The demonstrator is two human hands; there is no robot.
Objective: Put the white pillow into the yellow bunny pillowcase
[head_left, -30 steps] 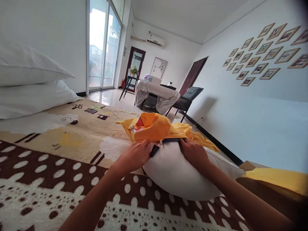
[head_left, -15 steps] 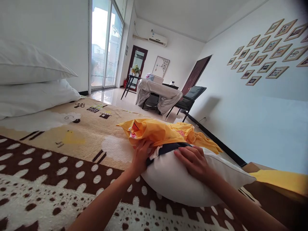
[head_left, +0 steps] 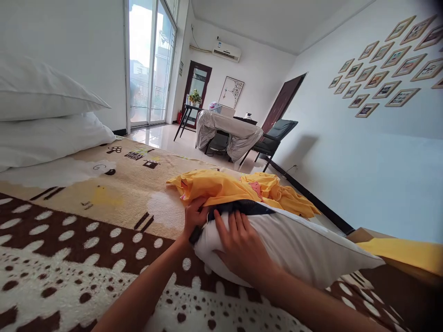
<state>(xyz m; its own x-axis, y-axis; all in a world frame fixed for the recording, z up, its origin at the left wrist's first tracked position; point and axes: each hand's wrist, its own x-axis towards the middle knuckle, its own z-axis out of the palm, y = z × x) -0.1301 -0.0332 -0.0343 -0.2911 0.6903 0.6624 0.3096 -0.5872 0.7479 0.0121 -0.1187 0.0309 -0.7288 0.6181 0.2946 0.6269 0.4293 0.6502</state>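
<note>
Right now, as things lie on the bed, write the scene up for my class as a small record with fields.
left grip: closed on the edge of the yellow cloth
right grip: spread on the near white pillow
dark band: between cloth and pillow
beneath: patterned blanket
far left: two stacked white pillows
background: dark chair
</note>
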